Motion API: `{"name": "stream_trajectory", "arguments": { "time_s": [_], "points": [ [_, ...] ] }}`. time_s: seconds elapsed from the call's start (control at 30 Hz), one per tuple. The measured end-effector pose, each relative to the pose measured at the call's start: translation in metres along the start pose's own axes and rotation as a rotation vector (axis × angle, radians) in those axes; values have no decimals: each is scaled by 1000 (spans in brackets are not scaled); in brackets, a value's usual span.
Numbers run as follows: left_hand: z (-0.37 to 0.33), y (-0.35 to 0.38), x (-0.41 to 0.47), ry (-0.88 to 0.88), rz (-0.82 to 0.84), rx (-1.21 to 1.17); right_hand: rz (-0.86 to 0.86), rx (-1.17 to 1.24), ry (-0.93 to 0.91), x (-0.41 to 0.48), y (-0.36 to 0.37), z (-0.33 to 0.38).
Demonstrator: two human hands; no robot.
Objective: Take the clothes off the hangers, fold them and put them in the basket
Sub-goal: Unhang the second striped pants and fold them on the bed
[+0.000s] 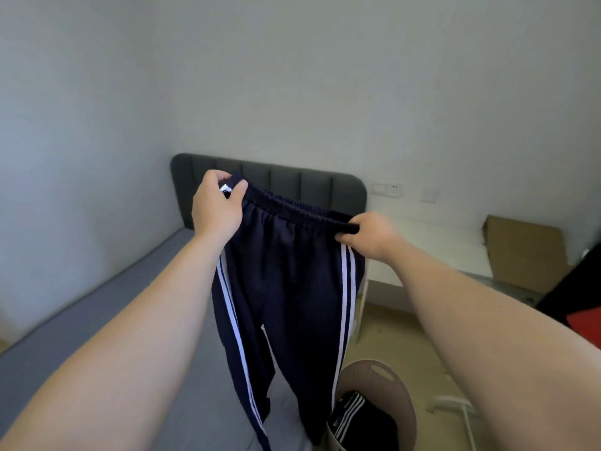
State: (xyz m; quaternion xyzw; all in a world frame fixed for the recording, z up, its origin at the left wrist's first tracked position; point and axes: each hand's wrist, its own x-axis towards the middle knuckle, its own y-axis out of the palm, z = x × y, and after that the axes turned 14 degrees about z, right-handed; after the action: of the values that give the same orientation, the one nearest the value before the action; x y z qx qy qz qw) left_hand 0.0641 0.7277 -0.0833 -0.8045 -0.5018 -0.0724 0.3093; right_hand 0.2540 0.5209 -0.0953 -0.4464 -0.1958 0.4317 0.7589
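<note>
Nearest, low on the right, stands a basket [405, 393] on the floor. A folded dark garment [361, 415] with white stripes lies inside it. Just left of the basket hang the legs of the trousers [286, 288], navy with white stripes down each side. Their lower ends run out of sight at the bottom edge. The legs hang in front of the right edge of the bed [97, 320], whose grey surface stretches away on the left.

Both bare arms reach forward, and the trousers hang in the air from the two hands. The left hand [216, 203] pinches the left end of the waistband, thumb and curled fingers closed on the cloth. The right hand [370, 232] grips the right end, with its fingers curled round the band. The waistband is drawn out between them and slopes, the left end higher than the right. Everything else of the trousers falls below the hands.

A white stick-like thing [455, 405] lies on the floor right of the basket; I cannot tell what it is. Something black and red [579, 307] shows at the right edge.

Beyond the hands rises the dark padded headboard [292, 177] against the far wall. Right of it are wall sockets [387, 189]. Farther right a sheet of cardboard [527, 249] leans on the wall.
</note>
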Motion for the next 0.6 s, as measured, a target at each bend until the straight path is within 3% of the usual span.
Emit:
{"name": "stream_trajectory", "arguments": {
  "time_s": [0.3,0.43,0.6],
  "points": [
    [-53,-28,-32,65,172,116,146,-334,-33,-68,-68,10],
    [-72,-30,-47,130,239,229,69,-212,-118,-82,-72,-3],
    [-79,-35,-64,108,361,310,-18,129,-70,-95,-72,-12]
  ]
}}
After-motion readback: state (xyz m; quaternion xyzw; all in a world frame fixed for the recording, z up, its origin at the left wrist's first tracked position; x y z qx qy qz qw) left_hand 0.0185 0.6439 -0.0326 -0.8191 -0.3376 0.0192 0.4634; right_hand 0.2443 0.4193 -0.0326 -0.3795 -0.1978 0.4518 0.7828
